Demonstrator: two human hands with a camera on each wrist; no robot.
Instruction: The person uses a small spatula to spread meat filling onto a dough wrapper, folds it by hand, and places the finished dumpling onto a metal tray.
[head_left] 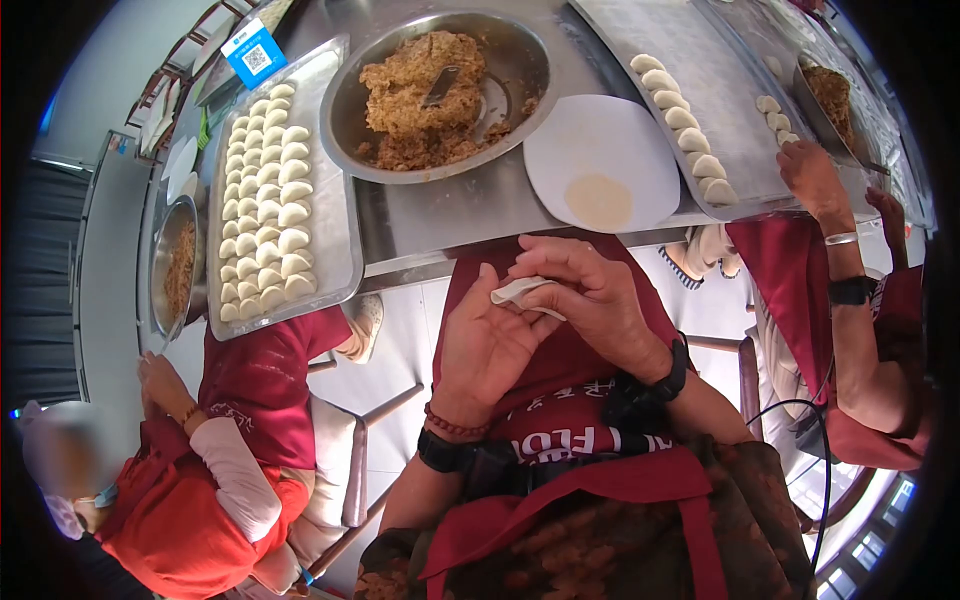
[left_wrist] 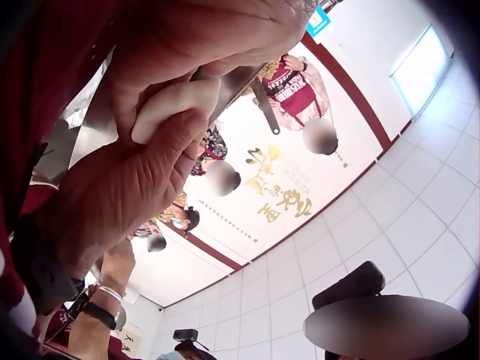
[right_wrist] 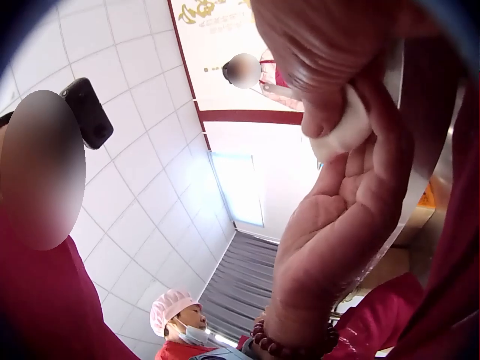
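Observation:
In front of the maroon apron, both hands work on a pale, folded dumpling point(head_left: 515, 290). My left hand point(head_left: 485, 345) has its palm turned up, with the fingers cupped under and behind the dough and the thumb raised near its end. From the other side my right hand point(head_left: 605, 300) pinches the dough between thumb and fingers. The right wrist view shows the dumpling point(right_wrist: 346, 127) above the left palm. In the left wrist view the right thumb presses on the dumpling's smooth side point(left_wrist: 176, 109).
Ahead on the steel table stand a metal bowl point(head_left: 525, 70) of brown filling point(head_left: 420, 85) and a white plate point(head_left: 560, 130) with one round wrapper point(head_left: 598, 202). Trays of dumplings flank them, left point(head_left: 345, 210) and right point(head_left: 740, 120). People work close by on both sides.

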